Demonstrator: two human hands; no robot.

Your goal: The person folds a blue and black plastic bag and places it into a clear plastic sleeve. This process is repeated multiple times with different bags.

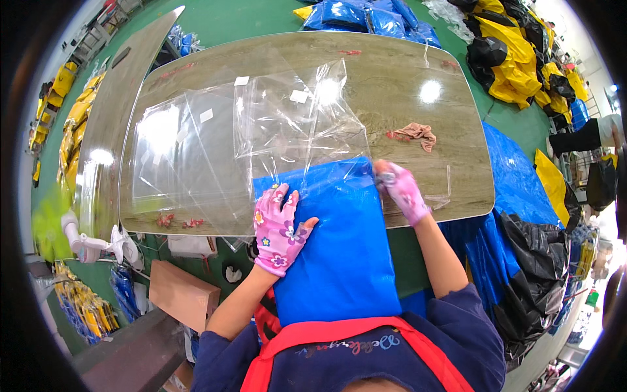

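Head view: a blue sheet (pixel 339 255) runs from the lower centre of the frame up onto the table (pixel 405 78), its top end overlapping a clear bag (pixel 281 124). The left hand (pixel 279 232) lies on the sheet, fingers spread. The right hand (pixel 398 189) curls at its upper right corner; whether it grips, I cannot tell. A rag (pixel 421 134) lies right of centre.
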